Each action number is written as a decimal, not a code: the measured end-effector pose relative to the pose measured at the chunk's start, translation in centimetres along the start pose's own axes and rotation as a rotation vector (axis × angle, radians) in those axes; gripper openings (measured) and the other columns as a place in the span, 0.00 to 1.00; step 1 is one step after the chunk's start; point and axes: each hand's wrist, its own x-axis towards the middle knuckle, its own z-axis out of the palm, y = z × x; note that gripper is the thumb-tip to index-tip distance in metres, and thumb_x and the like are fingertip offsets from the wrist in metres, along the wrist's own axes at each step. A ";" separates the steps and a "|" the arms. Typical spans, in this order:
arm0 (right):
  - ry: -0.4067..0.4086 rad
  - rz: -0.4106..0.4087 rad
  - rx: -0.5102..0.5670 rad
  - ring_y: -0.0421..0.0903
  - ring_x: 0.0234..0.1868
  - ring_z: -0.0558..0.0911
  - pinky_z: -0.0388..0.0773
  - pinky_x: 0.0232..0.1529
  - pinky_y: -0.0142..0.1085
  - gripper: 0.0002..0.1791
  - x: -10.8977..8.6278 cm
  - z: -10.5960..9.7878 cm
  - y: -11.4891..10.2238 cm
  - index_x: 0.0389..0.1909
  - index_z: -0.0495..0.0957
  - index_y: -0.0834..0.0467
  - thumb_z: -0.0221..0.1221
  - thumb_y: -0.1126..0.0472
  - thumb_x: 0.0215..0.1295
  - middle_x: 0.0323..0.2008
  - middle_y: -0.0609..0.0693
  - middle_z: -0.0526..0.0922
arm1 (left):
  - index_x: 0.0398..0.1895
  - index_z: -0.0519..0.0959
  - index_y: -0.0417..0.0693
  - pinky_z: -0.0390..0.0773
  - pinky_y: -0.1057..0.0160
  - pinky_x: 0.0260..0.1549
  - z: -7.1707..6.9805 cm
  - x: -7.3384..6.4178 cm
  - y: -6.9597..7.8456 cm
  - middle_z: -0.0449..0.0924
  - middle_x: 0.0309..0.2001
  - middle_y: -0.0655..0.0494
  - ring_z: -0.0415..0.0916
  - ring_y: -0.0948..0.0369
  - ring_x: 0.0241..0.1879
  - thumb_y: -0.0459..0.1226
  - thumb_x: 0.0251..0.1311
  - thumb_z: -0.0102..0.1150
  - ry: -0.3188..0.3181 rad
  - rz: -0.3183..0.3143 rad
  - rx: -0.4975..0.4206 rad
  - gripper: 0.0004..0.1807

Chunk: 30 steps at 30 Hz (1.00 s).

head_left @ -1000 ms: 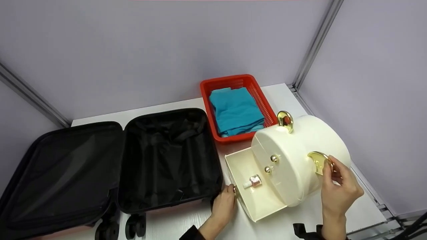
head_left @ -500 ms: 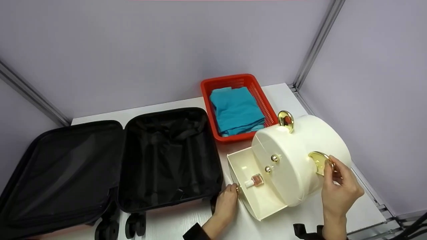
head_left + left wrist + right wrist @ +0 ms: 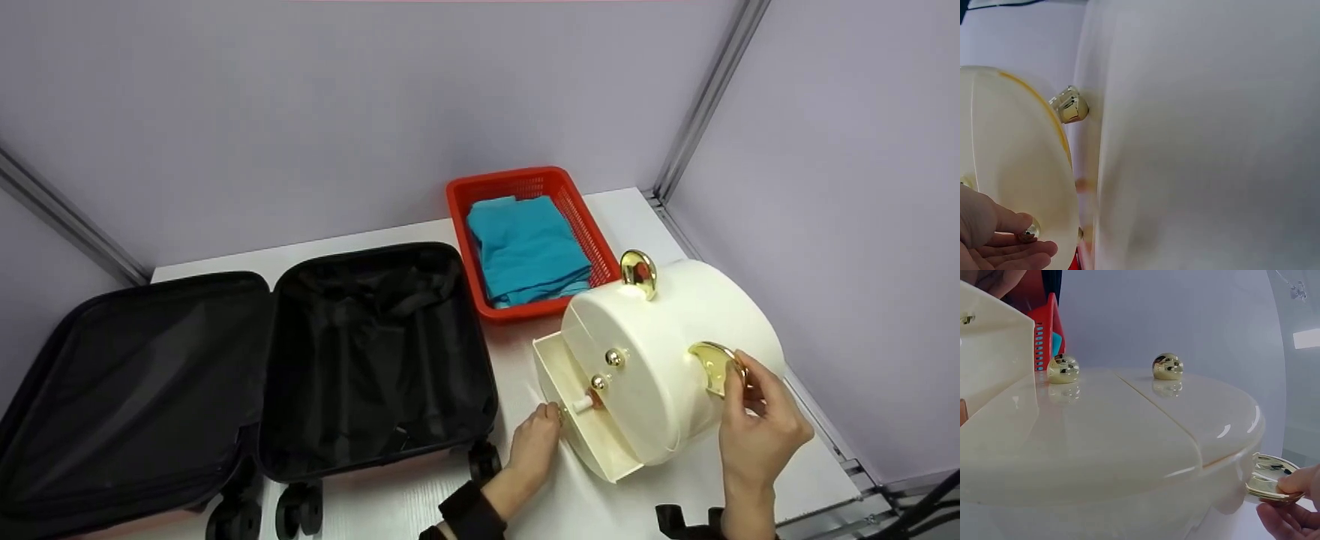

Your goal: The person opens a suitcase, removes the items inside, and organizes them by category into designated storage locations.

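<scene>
A round cream storage box lies at the right of the head view with its lower drawer partly out. Finger and thumb of my left hand pinch the drawer's gold knob. Inside the drawer lies a small nail polish bottle, its white cap showing and its body partly hidden by the box front. My right hand pinches a gold ear-shaped piece on the box's side. A matching gold ear stands on the far side.
An open black-lined suitcase spreads over the left of the white table. Behind the box a red basket holds folded turquoise cloth. Two more gold knobs, one of them an upper knob, stick out from the box front.
The drawer has slid toward the box, pushed right by my left hand, so less of its inside and of the bottle shows. My right hand stays on the gold ear.
</scene>
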 end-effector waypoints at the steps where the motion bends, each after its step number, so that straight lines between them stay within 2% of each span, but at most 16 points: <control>1: 0.000 0.001 0.001 0.27 0.22 0.72 0.67 0.24 0.14 0.09 0.0 0.0 0.0 0.32 0.81 0.68 0.60 0.77 0.47 0.27 0.62 0.81 | 0.24 0.68 0.44 0.69 0.72 0.13 0.2 0.2 0.2 0.68 0.20 0.57 0.71 0.64 0.17 0.29 0.42 0.58 -0.004 0.003 -0.004 0.08; 6: 0.002 0.000 0.003 0.28 0.22 0.72 0.67 0.24 0.14 0.09 0.0 0.0 0.0 0.32 0.81 0.68 0.60 0.77 0.47 0.26 0.62 0.81 | 0.23 0.68 0.45 0.69 0.71 0.13 0.6 1.1 1.1 0.69 0.20 0.56 0.71 0.64 0.17 0.29 0.43 0.59 -0.064 0.006 -0.034 0.08; 10: -0.001 -0.001 0.001 0.28 0.22 0.72 0.67 0.24 0.14 0.09 0.0 0.0 0.0 0.32 0.81 0.68 0.60 0.77 0.47 0.26 0.62 0.81 | 0.23 0.69 0.45 0.70 0.72 0.14 0.8 1.8 1.7 0.70 0.20 0.57 0.71 0.65 0.18 0.28 0.42 0.61 -0.111 0.025 -0.016 0.10; 13: -0.002 -0.004 -0.001 0.27 0.22 0.72 0.67 0.24 0.14 0.09 0.0 0.0 0.0 0.32 0.81 0.68 0.60 0.76 0.47 0.26 0.62 0.81 | 0.24 0.70 0.45 0.70 0.73 0.14 1.0 2.3 2.1 0.70 0.20 0.57 0.71 0.66 0.18 0.28 0.42 0.61 -0.122 0.041 -0.007 0.10; 22: -0.023 0.000 -0.011 0.27 0.22 0.72 0.67 0.25 0.14 0.09 0.1 -0.1 -0.2 0.33 0.81 0.67 0.59 0.74 0.49 0.26 0.61 0.81 | 0.23 0.71 0.46 0.69 0.72 0.12 1.9 3.3 3.0 0.70 0.19 0.58 0.70 0.67 0.17 0.31 0.45 0.58 -0.087 0.082 0.058 0.06; 30: -0.024 0.008 0.004 0.29 0.21 0.72 0.68 0.24 0.14 0.09 0.1 -0.1 0.0 0.33 0.81 0.67 0.60 0.75 0.48 0.25 0.62 0.80 | 0.24 0.72 0.45 0.68 0.73 0.11 2.6 3.4 3.3 0.70 0.19 0.58 0.69 0.68 0.16 0.31 0.45 0.57 -0.046 0.119 0.109 0.04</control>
